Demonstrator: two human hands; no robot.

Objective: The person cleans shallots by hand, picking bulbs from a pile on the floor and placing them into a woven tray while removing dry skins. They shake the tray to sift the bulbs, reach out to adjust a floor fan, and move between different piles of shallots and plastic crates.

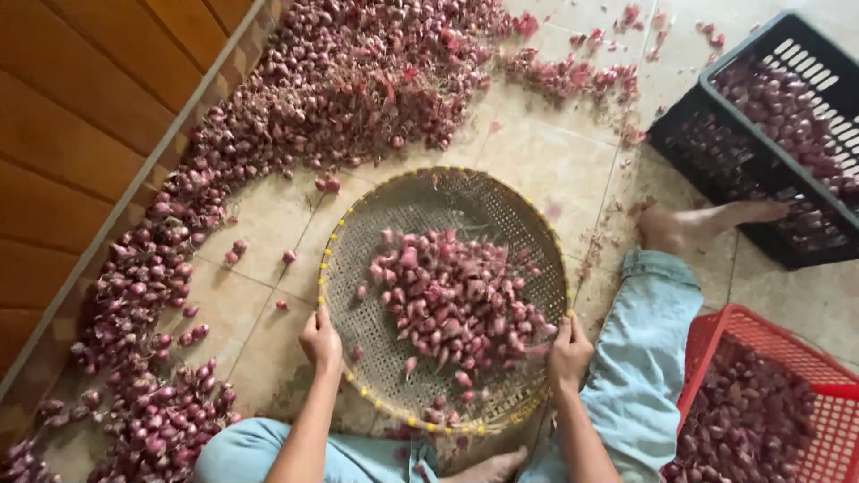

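A: Sat on the tiled floor [546, 161], legs apart, with a round woven tray [358, 233] between them.

B: Hands?

A: Left hand [320, 340] clamped on the near-left rim, right hand [569, 351] clamped on the right rim. Both closed around the edge, fingers curled over it, nothing else in them.

B: And the shallots [452, 300]?

A: Heaped in the middle of the tray, leaning slightly toward the right. More in a long drift along the wooden wall [63, 134] and across the top of the floor. Also a black crate [761, 134] at upper right and a red crate [761, 402] at lower right, both part filled.

B: Risks?

A: Probably spilling. Heap off-centre and close to the right hand, so any tilt or hard shake likely to send bulbs over the low rim onto the trouser leg [644, 358] or tiles. Loose skins already scattered by the bare foot [689, 224]. Grip on a thin rim, held only at two points: possible slip if the load shifts suddenly.
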